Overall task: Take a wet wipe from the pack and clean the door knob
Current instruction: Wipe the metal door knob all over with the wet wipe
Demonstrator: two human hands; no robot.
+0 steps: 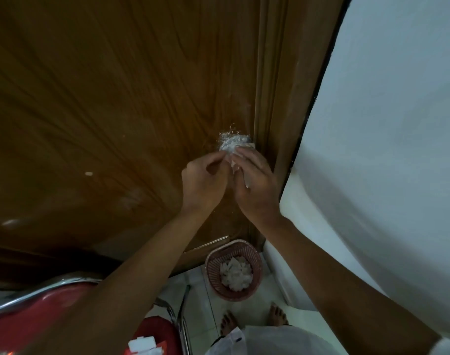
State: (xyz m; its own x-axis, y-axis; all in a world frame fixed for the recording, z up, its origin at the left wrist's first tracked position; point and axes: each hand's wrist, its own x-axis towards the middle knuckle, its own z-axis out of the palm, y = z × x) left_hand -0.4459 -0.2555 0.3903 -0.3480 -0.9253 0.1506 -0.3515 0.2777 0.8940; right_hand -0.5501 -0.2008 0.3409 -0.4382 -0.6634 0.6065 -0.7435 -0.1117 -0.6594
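Wet wipe [234, 163] pinched by both hands' closed fingers [240, 156], against door knob [235, 142]

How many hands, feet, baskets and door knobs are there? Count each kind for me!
Hands: 2, the left hand and the right hand, both up at the knob.
Feet: 2, the bare left foot and right foot on the floor.
Baskets: 1, the pink basket with white scraps in it.
Door knobs: 1, the door knob.
Total: 6
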